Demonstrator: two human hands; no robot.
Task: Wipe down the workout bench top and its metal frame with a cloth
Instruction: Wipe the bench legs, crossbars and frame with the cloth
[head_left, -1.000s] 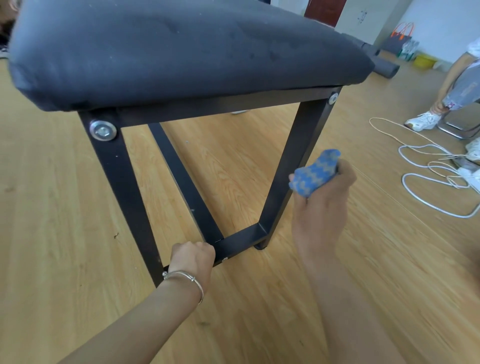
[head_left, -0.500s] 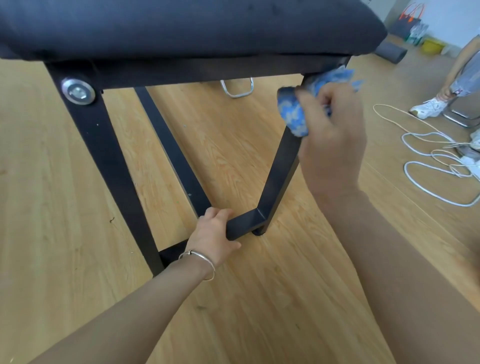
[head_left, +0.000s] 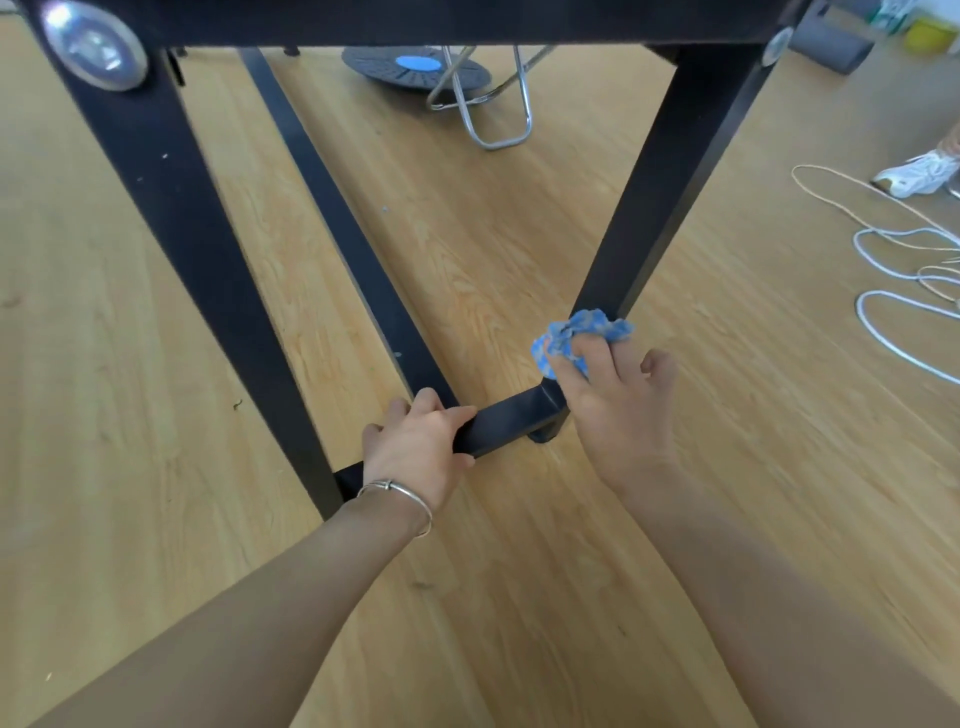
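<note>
The bench's black metal frame (head_left: 670, 171) fills the view; its padded top is out of sight above the upper edge. My right hand (head_left: 618, 410) grips a crumpled blue patterned cloth (head_left: 571, 338) and presses it against the bottom of the right leg, just above the corner with the floor bar. My left hand (head_left: 415, 447), with a silver bangle on the wrist, holds the low cross bar (head_left: 504, 421) between the two legs. The left leg (head_left: 187, 249) slants down beside my left forearm.
Wooden floor all around. A round black balance board with a blue centre (head_left: 415, 70) and a chrome tube frame (head_left: 498, 119) lie beyond the bench. White and tan cords (head_left: 893, 260) coil at the right, near a person's white sneaker (head_left: 917, 174). A grey roller (head_left: 836, 44) lies far right.
My right hand has slid the cloth down the right leg from the top joint to its foot. The view dropped lower, so the padded top left the frame. My left hand stayed on the cross bar.
</note>
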